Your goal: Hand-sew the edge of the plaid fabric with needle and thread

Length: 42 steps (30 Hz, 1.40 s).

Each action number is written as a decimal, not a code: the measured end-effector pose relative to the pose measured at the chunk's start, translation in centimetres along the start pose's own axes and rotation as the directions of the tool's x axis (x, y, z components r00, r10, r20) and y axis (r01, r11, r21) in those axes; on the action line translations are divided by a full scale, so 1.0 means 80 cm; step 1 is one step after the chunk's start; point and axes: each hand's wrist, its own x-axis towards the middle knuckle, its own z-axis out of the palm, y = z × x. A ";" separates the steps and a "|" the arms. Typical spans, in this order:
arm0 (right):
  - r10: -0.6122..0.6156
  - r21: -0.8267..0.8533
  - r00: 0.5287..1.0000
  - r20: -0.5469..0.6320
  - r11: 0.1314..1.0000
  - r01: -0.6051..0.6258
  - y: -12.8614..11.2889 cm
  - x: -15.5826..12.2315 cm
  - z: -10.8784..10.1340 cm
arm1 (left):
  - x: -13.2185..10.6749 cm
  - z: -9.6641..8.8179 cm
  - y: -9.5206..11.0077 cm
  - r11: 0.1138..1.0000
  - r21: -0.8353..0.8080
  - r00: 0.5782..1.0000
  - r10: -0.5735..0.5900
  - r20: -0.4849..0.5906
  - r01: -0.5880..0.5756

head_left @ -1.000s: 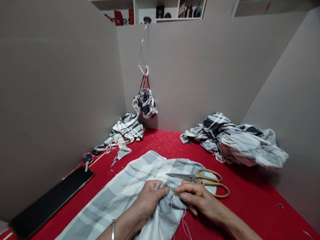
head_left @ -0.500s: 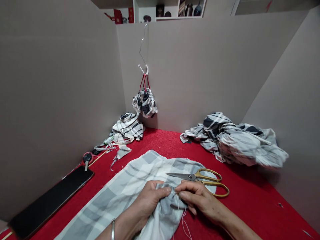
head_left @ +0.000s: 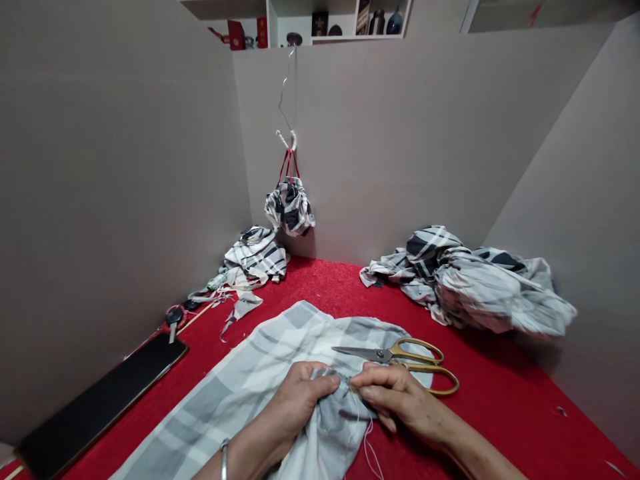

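Note:
My left hand [head_left: 300,400] pinches the gathered edge of a grey-and-white checked cloth [head_left: 333,433], thumb on top. Close on its right, my right hand [head_left: 395,397] is closed at the same edge with thumb and forefinger together. Whether a needle is between those fingers I cannot make out. White thread [head_left: 369,447] hangs from the cloth below my right fingers in loose loops. Gold-handled scissors [head_left: 400,353] lie just beyond my right hand, blades pointing left, on a flat spread of similar checked fabric [head_left: 220,387].
A crumpled fabric heap [head_left: 480,287] lies at the back right, and scraps [head_left: 255,257] at the back left. A checked drawstring pouch [head_left: 290,207] hangs from a wall hook [head_left: 287,139]. A black phone-like slab [head_left: 105,403] and a key [head_left: 173,323] lie along the left wall.
Both hands stay almost in place at the cloth's edge. My left thumb has shifted slightly left, showing a little more of the gathered edge between the hands.

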 end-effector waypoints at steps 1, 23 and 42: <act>0.002 0.001 1.000 -0.001 1.000 -0.002 0.000 0.000 0.000 | 0.000 0.000 0.001 1.000 0.011 1.000 0.003 0.001 -0.003; 0.000 0.034 1.000 0.014 0.999 -0.001 0.001 0.000 -0.001 | -0.003 0.002 0.004 1.000 0.025 1.000 0.001 -0.019 0.000; -0.026 0.115 0.999 0.021 0.993 0.023 0.003 0.002 0.000 | 0.000 0.006 0.003 0.996 -0.061 0.997 -0.060 0.043 0.062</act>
